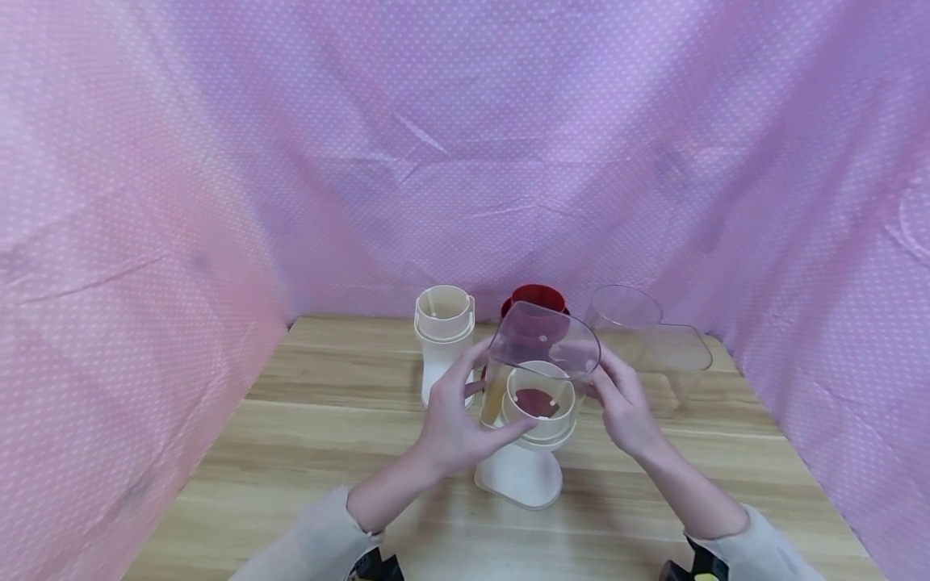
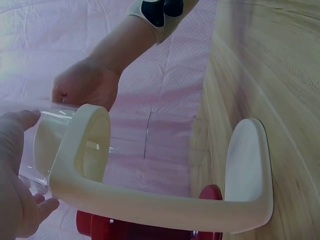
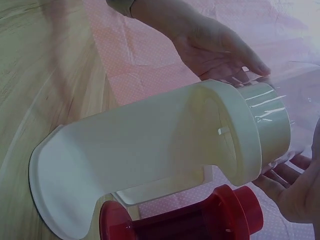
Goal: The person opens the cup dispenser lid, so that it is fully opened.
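My left hand point(image 1: 454, 424) and right hand point(image 1: 628, 403) hold opposite sides of a clear plastic container point(image 1: 538, 323), its wide opening facing up. In the head view, the left thumb lies across its front. The container's lower end surrounds the cream collar point(image 3: 272, 117) of a white stand point(image 1: 526, 476) with a flat rounded foot. Whether it is fully seated, I cannot tell. In the left wrist view, the stand's ring point(image 2: 95, 142) and upright show below the left fingers. Beneath the container, the ring is open.
Behind on the wooden table point(image 1: 327, 452) stand another white stand point(image 1: 445, 339) at left and a red stand point(image 1: 538, 297) in the middle. Other clear containers point(image 1: 676, 347) stand at back right. A pink dotted cloth point(image 1: 465, 161) hangs around the table's back and sides.
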Motion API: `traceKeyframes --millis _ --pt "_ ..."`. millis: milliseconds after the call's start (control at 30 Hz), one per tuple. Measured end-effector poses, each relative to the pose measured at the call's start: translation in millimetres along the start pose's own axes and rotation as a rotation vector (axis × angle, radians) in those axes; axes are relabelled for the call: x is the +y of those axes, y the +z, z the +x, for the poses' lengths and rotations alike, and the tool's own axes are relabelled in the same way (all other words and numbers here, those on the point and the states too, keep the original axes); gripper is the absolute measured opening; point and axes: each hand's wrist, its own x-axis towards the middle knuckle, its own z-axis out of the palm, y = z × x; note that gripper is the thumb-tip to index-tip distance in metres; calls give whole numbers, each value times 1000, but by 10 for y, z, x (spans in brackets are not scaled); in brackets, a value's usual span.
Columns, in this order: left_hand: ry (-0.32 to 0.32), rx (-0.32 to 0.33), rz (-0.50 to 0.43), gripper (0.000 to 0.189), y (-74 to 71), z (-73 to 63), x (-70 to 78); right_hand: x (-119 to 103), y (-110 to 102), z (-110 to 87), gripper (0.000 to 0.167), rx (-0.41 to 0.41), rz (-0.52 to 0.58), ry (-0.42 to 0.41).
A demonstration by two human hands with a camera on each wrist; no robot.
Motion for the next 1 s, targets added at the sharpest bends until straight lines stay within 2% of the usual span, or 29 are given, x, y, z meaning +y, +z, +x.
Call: traceKeyframes --millis 200,333,467,633,700,800,900,1000 --pt "67 -18 16 103 -34 54 -47 -39 -25 -45 39 39 -8 22" --pt "51 -26 5 100 -40 51 -44 -65 -28 -77 38 36 -26 25" --pt "25 -5 -2 101 5 19 -3 -67 -19 -74 36 32 -44 31" --pt "53 20 28 109 49 0 0 -81 -31 -9 36 42 -83 32" --pt "64 -15 18 118 37 17 -47 -133 -76 74 36 48 -97 22" --pt "35 -129 -33 134 -1 49 -173 -292 -174 291 39 15 -131 -12" --pt "-5 -253 -95 142 -33 81 -319 -510 -247 555 37 -125 -235 -39" --pt "-10 -334 -114 142 -39 112 -461 -740 -201 768 36 -323 -422 1"
